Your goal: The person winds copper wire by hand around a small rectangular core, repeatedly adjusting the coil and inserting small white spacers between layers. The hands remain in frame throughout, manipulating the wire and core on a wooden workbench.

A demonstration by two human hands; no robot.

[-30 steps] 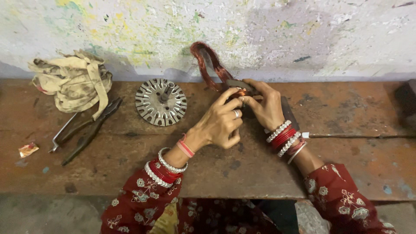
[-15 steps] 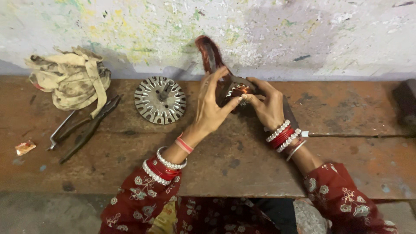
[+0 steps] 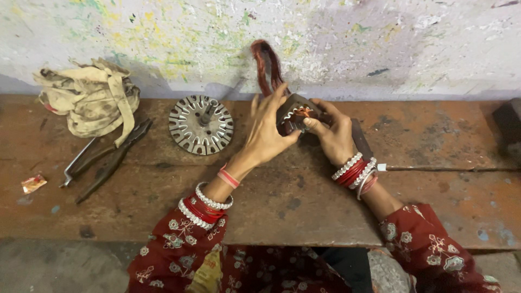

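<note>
Paint-flecked and stained, the pale wall rises behind a worn, rust-brown wooden counter [image 3: 423, 217] where a person in red flowered sleeves works with both hands. Between those hands sits a small dark metal motor core with copper-coloured slots [image 3: 296, 113], lifted just off the counter near the wall. A loop of reddish-brown coiled wire [image 3: 266, 65] stands up from the core, above the fingertips and against the wall.

Her left hand [image 3: 266, 133] lies against the core's near side with fingers spread and extended — the thumb pressing at its lower edge, the fingertips reaching up toward the foot of the wire loop. Her right hand [image 3: 334, 135] is curled around the core from the other side, fingers closed on it, thumb tip at the copper-coloured face. Red and white bangles ring both wrists.

Left of the left-hand fingers, near but not touching, a round grey slotted metal disc with a short shaft [image 3: 201, 125] lies flat. Farther left are dark, long-handled pliers [image 3: 106, 154] and a crumpled, dirty beige cloth [image 3: 89, 100] — well apart from either hand. A thin metal rod [image 3: 445, 168] lies along the counter just beyond the right wrist.
</note>
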